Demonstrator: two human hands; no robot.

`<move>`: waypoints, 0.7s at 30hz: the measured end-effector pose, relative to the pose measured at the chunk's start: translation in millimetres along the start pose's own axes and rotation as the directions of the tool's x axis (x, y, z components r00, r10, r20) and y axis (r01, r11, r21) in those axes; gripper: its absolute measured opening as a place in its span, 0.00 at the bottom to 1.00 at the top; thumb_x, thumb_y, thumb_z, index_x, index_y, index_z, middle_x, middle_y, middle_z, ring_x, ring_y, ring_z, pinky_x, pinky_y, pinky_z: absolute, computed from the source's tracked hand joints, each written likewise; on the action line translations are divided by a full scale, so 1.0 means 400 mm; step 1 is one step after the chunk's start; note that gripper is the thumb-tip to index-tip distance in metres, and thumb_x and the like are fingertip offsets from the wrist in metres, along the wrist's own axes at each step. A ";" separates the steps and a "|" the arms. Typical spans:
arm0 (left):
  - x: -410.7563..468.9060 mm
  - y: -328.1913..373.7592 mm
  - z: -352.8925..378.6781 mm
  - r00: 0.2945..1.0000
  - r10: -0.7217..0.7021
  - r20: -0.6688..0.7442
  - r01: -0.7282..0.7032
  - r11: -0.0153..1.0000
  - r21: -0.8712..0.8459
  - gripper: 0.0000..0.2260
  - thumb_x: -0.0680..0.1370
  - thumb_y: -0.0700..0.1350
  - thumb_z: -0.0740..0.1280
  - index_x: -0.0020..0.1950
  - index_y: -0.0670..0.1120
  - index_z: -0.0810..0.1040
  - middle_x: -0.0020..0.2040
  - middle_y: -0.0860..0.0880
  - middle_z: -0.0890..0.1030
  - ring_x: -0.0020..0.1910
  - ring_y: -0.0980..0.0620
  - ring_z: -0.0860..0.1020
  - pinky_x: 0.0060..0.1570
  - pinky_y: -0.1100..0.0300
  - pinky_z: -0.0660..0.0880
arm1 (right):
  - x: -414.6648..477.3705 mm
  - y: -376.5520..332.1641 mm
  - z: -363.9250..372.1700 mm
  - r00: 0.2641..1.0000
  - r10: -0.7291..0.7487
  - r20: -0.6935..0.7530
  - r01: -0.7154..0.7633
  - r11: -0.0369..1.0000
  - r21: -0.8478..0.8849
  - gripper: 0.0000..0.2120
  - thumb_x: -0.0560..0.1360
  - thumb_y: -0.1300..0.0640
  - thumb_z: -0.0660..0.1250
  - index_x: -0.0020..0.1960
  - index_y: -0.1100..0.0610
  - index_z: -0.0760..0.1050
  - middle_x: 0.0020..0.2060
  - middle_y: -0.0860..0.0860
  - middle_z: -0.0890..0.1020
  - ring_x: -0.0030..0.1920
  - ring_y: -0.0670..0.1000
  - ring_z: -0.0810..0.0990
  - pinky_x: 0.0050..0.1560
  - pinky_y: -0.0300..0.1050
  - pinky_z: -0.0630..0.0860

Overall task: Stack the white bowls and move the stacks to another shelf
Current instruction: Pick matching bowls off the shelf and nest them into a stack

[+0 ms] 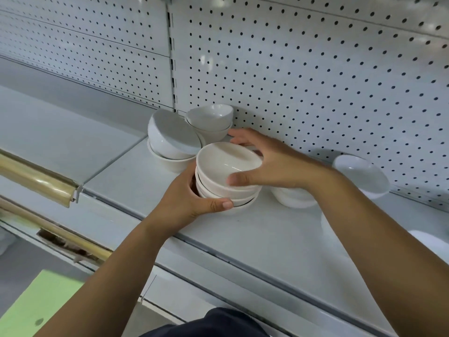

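both hands (pixel 192 198) around white bowl stack (pixel 227 176)

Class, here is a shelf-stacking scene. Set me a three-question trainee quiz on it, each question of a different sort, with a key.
1. True or false: both hands hold the centre stack of bowls.
2. Which hand grips the stack's top bowl? A left hand B right hand C neither
3. Fill in: the wall behind the shelf is a white ____.

Key: 1 true; 2 B; 3 pegboard.
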State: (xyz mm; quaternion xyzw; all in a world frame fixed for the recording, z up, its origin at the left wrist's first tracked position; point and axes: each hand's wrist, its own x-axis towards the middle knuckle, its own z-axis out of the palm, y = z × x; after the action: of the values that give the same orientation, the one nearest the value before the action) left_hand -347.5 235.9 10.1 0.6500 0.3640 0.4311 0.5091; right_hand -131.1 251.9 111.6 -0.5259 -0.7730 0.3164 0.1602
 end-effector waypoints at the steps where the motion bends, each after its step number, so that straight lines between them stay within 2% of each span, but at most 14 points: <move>1: 0.000 0.001 -0.002 1.000 -0.005 0.003 0.005 1.000 0.006 0.42 0.64 0.51 0.83 0.75 0.55 0.71 0.68 0.55 0.81 0.68 0.54 0.79 0.64 0.60 0.77 | 0.013 0.000 -0.011 1.000 -0.015 -0.012 0.015 1.000 0.023 0.52 0.59 0.27 0.77 0.78 0.42 0.64 0.71 0.39 0.73 0.70 0.40 0.72 0.72 0.44 0.68; 3: -0.003 0.005 -0.005 1.000 -0.015 0.010 0.015 1.000 0.025 0.41 0.65 0.48 0.84 0.76 0.54 0.70 0.69 0.54 0.81 0.69 0.52 0.79 0.67 0.55 0.77 | 0.052 -0.006 -0.029 0.997 -0.055 -0.048 0.057 0.997 0.051 0.45 0.65 0.28 0.74 0.76 0.47 0.69 0.70 0.43 0.76 0.69 0.40 0.74 0.73 0.46 0.70; 5: -0.010 0.008 -0.009 1.000 -0.020 0.015 0.020 1.000 0.024 0.40 0.67 0.44 0.83 0.76 0.53 0.70 0.68 0.53 0.81 0.68 0.51 0.79 0.67 0.56 0.77 | 0.098 -0.021 -0.032 0.992 -0.097 -0.084 0.100 0.994 0.033 0.39 0.67 0.30 0.73 0.70 0.50 0.76 0.65 0.44 0.80 0.66 0.40 0.78 0.71 0.45 0.73; 7: -0.022 0.008 -0.018 0.999 -0.028 0.019 0.027 0.999 0.021 0.40 0.66 0.44 0.83 0.76 0.52 0.70 0.69 0.52 0.81 0.69 0.50 0.79 0.68 0.54 0.76 | 0.152 -0.035 -0.023 0.985 -0.137 -0.101 0.142 0.989 0.044 0.29 0.70 0.33 0.74 0.62 0.52 0.82 0.57 0.45 0.85 0.59 0.41 0.82 0.66 0.42 0.76; 9: -0.035 0.011 -0.031 0.999 -0.045 0.025 0.044 0.999 0.017 0.41 0.65 0.46 0.82 0.77 0.52 0.70 0.70 0.51 0.81 0.70 0.48 0.78 0.70 0.50 0.75 | 0.198 -0.057 -0.009 0.989 -0.141 -0.049 0.143 0.988 0.052 0.21 0.75 0.39 0.73 0.56 0.56 0.85 0.52 0.48 0.88 0.55 0.43 0.85 0.63 0.42 0.78; 12: -0.050 0.016 -0.050 0.997 -0.057 0.057 0.054 0.998 0.036 0.42 0.67 0.47 0.81 0.78 0.50 0.68 0.71 0.50 0.79 0.71 0.46 0.77 0.71 0.48 0.73 | 0.257 -0.095 0.019 0.982 -0.186 0.022 0.185 0.982 0.029 0.29 0.75 0.36 0.71 0.54 0.64 0.84 0.52 0.57 0.87 0.51 0.47 0.86 0.65 0.53 0.78; 14: -0.057 0.018 -0.060 0.994 -0.073 0.081 0.070 0.997 0.037 0.42 0.68 0.48 0.81 0.79 0.49 0.66 0.72 0.49 0.78 0.72 0.45 0.75 0.73 0.48 0.73 | 0.286 -0.118 0.039 0.978 -0.207 0.041 0.204 0.977 0.053 0.30 0.74 0.35 0.72 0.54 0.64 0.85 0.49 0.58 0.88 0.51 0.51 0.87 0.63 0.54 0.79; 17: -0.063 0.015 -0.066 0.989 -0.100 0.107 0.102 0.995 -0.009 0.45 0.70 0.59 0.80 0.81 0.49 0.63 0.75 0.48 0.75 0.74 0.43 0.73 0.75 0.46 0.70 | 0.316 -0.138 0.068 0.971 -0.227 0.074 0.225 0.974 0.038 0.36 0.69 0.30 0.72 0.52 0.65 0.84 0.49 0.62 0.86 0.53 0.59 0.85 0.61 0.55 0.81; 19: -0.066 0.014 -0.062 0.988 -0.110 0.104 0.114 0.993 -0.041 0.45 0.71 0.64 0.77 0.81 0.48 0.63 0.76 0.48 0.74 0.75 0.44 0.73 0.75 0.47 0.69 | 0.326 -0.141 0.082 0.968 -0.231 0.100 0.230 0.973 0.019 0.40 0.67 0.27 0.72 0.51 0.67 0.82 0.49 0.64 0.85 0.50 0.59 0.86 0.61 0.57 0.81; 21: -0.067 0.015 -0.056 0.990 -0.111 0.085 0.116 0.992 -0.055 0.45 0.72 0.67 0.74 0.81 0.48 0.63 0.76 0.48 0.74 0.75 0.44 0.73 0.75 0.49 0.69 | 0.338 -0.137 0.089 0.967 -0.228 0.113 0.229 0.973 0.004 0.46 0.63 0.24 0.72 0.49 0.70 0.79 0.41 0.65 0.84 0.40 0.54 0.84 0.61 0.58 0.80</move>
State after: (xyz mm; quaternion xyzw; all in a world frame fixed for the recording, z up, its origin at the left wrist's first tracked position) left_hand -377.9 218.1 13.3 0.6300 0.3662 0.3850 0.5664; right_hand -244.4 350.4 109.6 -0.4154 -0.8377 0.3216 0.1492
